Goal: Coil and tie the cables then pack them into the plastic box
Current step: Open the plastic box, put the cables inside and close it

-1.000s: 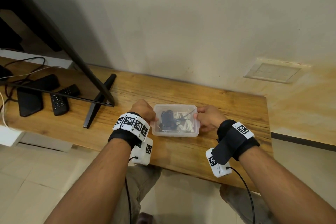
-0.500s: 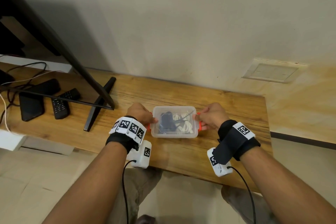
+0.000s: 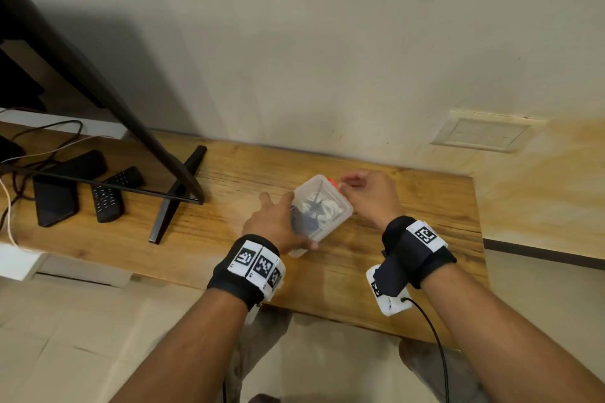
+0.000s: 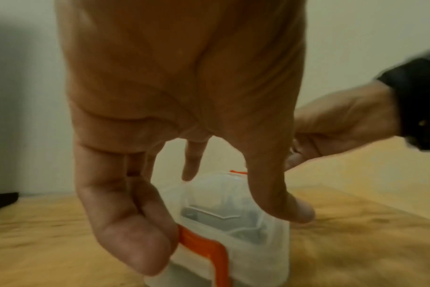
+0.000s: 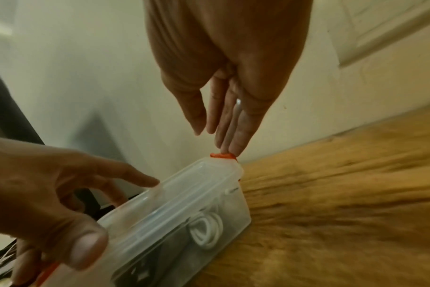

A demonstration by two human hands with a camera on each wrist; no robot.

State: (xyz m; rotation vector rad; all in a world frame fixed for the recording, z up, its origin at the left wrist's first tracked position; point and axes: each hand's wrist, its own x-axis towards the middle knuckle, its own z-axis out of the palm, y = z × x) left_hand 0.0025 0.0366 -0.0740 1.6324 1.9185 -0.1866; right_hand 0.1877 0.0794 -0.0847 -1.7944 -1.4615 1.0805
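Observation:
The clear plastic box (image 3: 327, 206) lies lidded and turned diagonally on the wooden table (image 3: 409, 206). Inside it show a white coiled cable (image 5: 206, 231) and a dark cable (image 3: 306, 222). My left hand (image 3: 284, 222) grips the near end, thumb on one side and fingers (image 4: 135, 242) against the near orange clip (image 4: 204, 246). My right hand (image 3: 352, 183) is at the far end, with straight fingertips (image 5: 230, 147) touching the far orange clip (image 5: 222, 155). The box's underside is hidden.
A black monitor stand (image 3: 176, 196) rises left of the box. Beyond it lie two remotes (image 3: 113, 193), a black flat device (image 3: 62, 190) and loose wires (image 3: 32, 147). The wall runs just behind the box. The table's front edge is close to my wrists.
The box was square to the table edge with a hand at each end; it has turned diagonal. My left hand now straddles its near end, and my right fingers have straightened at the far clip.

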